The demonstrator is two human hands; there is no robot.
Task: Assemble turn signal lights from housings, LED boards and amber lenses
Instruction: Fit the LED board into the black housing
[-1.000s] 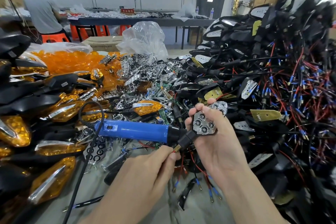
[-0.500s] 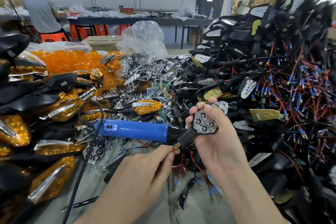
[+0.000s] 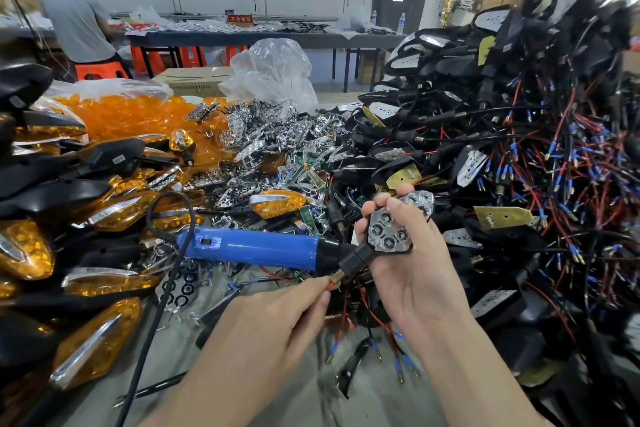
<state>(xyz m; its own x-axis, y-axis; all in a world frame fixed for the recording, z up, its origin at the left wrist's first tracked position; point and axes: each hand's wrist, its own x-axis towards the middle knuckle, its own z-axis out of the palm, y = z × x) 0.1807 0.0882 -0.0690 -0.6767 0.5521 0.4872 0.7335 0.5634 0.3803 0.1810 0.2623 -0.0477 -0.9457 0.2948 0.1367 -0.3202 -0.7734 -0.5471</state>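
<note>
While the right hand (image 3: 415,284) curls its fingers round a black housing (image 3: 358,255) that has a chrome reflector (image 3: 388,234) seated in it, round sockets facing up, the left hand (image 3: 270,333) pinches a red wire (image 3: 331,284) between thumb and forefinger, just where it leaves the housing's threaded stem. Both hands hover over the near middle of the table (image 3: 374,406), the stem just beside the black nose of a blue electric screwdriver (image 3: 256,248) lying there. Finished amber lights (image 3: 104,340) crowd the table's left edge, loose amber lenses (image 3: 131,114) fill its far left corner, wired housings (image 3: 519,149) heap its right side, and 1 amber light (image 3: 277,203) lies among chrome parts mid-table.
</note>
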